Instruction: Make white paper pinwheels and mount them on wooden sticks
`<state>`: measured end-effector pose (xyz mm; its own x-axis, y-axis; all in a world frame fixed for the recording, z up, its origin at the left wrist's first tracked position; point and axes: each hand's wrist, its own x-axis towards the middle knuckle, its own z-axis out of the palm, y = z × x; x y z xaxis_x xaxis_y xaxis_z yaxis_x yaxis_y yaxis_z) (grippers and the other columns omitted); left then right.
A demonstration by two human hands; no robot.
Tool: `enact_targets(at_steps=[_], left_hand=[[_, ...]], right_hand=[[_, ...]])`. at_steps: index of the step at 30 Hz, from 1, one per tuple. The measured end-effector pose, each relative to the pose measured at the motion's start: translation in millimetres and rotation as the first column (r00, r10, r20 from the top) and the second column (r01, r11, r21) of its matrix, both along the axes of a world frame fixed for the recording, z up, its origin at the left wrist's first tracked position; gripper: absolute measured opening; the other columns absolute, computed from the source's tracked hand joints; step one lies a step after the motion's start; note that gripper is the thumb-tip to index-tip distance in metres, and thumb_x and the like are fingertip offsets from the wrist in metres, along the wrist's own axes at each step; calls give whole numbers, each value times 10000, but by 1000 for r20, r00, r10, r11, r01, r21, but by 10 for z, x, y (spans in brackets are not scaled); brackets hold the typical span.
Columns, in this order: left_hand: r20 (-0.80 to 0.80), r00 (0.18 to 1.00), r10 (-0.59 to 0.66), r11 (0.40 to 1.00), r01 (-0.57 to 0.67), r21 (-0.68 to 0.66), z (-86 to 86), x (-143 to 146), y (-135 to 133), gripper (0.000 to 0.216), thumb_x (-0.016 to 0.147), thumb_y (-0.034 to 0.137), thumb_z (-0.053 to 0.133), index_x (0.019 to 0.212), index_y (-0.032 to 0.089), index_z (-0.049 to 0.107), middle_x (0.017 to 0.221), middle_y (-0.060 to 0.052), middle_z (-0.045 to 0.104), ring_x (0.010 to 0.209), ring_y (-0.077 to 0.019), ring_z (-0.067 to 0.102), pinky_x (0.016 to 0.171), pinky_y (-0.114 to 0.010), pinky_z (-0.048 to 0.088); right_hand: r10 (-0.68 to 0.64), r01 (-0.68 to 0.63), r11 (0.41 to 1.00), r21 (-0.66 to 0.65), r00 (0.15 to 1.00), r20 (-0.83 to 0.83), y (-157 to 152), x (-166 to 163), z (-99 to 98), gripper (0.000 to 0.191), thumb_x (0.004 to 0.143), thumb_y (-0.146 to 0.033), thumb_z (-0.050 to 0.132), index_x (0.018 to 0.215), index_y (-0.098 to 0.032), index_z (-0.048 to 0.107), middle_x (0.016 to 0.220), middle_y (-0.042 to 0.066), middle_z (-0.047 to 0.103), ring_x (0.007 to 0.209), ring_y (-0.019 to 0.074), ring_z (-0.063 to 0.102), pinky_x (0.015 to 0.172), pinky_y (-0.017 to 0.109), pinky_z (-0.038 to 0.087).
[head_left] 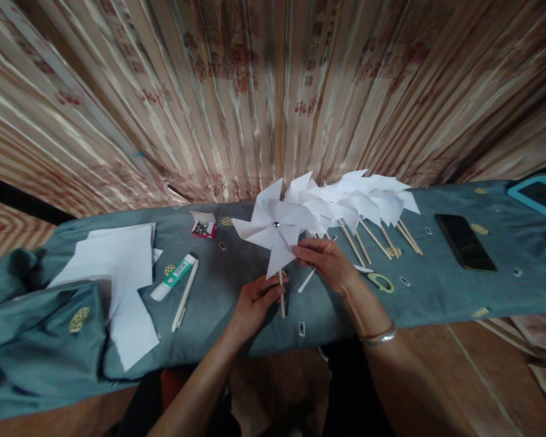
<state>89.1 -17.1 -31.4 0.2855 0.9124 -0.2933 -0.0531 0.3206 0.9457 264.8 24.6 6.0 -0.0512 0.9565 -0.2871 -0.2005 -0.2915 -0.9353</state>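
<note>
My left hand [255,300] is closed around the wooden stick [282,303] of a white paper pinwheel [273,233], held upright over the blue-grey cloth [236,303]. My right hand [325,261] pinches the edge of one of the pinwheel's right blades. A metal pin shows at the pinwheel's centre. A silver bangle [378,335] sits on my right wrist.
Several finished white pinwheels [359,203] on sticks lie behind my right hand. White paper sheets [118,261], a glue stick [175,276], a white pen [185,295] and a small pin box [203,228] lie left. Scissors handle [381,281], black phone [465,241] and a tablet [539,194] lie right.
</note>
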Motion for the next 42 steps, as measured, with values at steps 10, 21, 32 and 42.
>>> enact_targets(at_steps=[10, 21, 32, 42], left_hand=[[35, 999, 28, 999, -27, -36, -3, -8, -6, 327, 659, 378, 740, 888, 147, 776, 721, -24, 638, 626, -118, 515, 642, -257, 444], [17, 999, 43, 999, -43, 33, 36, -35, 22, 245, 705, 331, 707, 877, 172, 778, 741, -23, 619, 669, -127, 533, 646, -248, 447], [-60, 998, 34, 996, -29, 88, 28, -93, 14, 242, 718, 320, 690, 885, 168, 776, 758, -39, 676, 667, -138, 553, 640, -255, 456], [-148, 983, -114, 984, 131, 117, -15, -114, -50, 242, 750, 328, 672, 923, 189, 769, 944, -76, 732, 871, -216, 639, 803, -317, 471]], right_hand=[[-45, 45, 999, -14, 999, -10, -11, -119, 9, 295, 485, -419, 866, 570, -192, 698, 508, -53, 592, 471, 54, 440, 472, 222, 321], [5, -4, 1000, -12, 998, 61, -39, -91, 66, 364, 502, -525, 838, 631, -197, 743, 610, 4, 685, 511, 79, 489, 507, 240, 368], [-369, 368, 905, 213, 929, -37, 36, 371, 183, 328, 562, -513, 824, 583, -215, 690, 583, -3, 637, 472, 81, 422, 472, 258, 333], [-284, 271, 940, 206, 958, 35, 117, 385, 77, 352, 625, -556, 784, 786, -244, 766, 826, 19, 750, 773, 191, 647, 739, 325, 491]])
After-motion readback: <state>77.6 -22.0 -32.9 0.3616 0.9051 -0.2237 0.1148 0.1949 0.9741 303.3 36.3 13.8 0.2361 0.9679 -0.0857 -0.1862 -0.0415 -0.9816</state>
